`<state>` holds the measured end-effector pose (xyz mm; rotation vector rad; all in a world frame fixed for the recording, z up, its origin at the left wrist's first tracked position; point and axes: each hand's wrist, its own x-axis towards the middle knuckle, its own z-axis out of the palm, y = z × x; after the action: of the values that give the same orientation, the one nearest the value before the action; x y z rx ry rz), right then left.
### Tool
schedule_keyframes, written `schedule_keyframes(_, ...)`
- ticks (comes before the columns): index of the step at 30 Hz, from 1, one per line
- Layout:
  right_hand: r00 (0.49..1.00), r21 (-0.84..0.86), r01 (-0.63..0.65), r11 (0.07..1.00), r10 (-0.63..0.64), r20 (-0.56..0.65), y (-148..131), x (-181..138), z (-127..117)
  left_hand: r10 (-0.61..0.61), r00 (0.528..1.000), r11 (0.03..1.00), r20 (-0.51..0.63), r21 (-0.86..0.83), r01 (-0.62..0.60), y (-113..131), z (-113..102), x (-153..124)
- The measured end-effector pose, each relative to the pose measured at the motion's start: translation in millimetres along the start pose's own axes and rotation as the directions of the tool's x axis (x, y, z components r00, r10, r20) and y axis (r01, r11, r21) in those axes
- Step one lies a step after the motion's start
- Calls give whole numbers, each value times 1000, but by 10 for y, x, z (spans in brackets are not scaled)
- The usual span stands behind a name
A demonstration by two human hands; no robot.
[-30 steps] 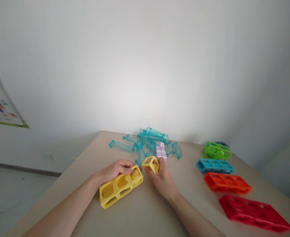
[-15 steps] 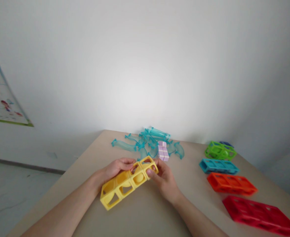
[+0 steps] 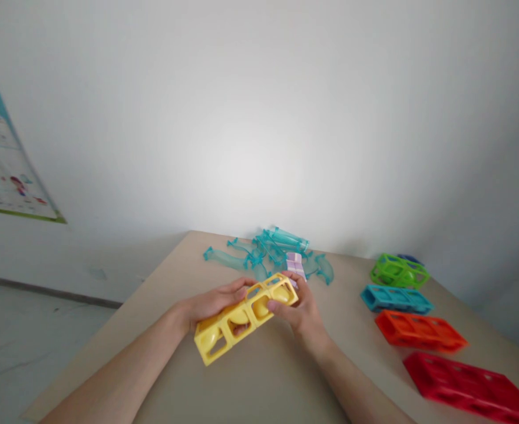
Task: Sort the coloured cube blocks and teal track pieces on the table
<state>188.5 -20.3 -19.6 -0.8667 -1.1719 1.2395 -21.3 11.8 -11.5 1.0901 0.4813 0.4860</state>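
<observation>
Both my hands hold one long yellow block frame [image 3: 224, 338] of several open cube cells, tilted and lifted a little above the beige table [image 3: 259, 383]. My left hand [image 3: 210, 303] wraps its far side near the middle, fingers curled over the top. My right hand [image 3: 301, 312] pinches the frame's right end cell, thumb on the near face. Just behind my right hand lies a small pale purple block [image 3: 295, 264].
A heap of clear teal curved track pieces [image 3: 263, 253] lies at the table's far edge. On the right stand a green frame [image 3: 398, 272], a blue frame [image 3: 394, 299], an orange frame [image 3: 420, 331] and a long red frame [image 3: 471, 386]. A poster [image 3: 3, 171] hangs on the left wall.
The single yellow cube in my right hand has been joined onto the right end of the three-cell frame. Both hands have then lifted and turned the longer frame.
</observation>
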Motion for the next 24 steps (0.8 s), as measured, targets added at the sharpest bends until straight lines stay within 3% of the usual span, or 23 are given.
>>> schedule_keyframes(10,988,46,55,997,-48,-145,16,-2,76,126,992,990,15,62,-127,-72,48,78)
schedule_keyframes(14,999,71,-8,997,5,37,-51,-21,17,55,997,997,47,52,-58,-46,59,38)
schedule_keyframes(16,983,38,-86,996,78,168,-88,-29,-32,-4,998,998,60,68,0,-46,47,21)
schedule_keyframes(18,966,-6,-137,991,135,222,-105,-29,-64,-53,997,996,55,73,49,-57,32,18)
schedule_keyframes(20,972,-29,-134,990,138,191,-95,-15,-72,-62,998,997,25,57,60,-67,19,25)
schedule_keyframes(24,998,-8,-44,999,43,-37,-35,42,-68,6,996,1000,-91,13,-4,-40,3,47)
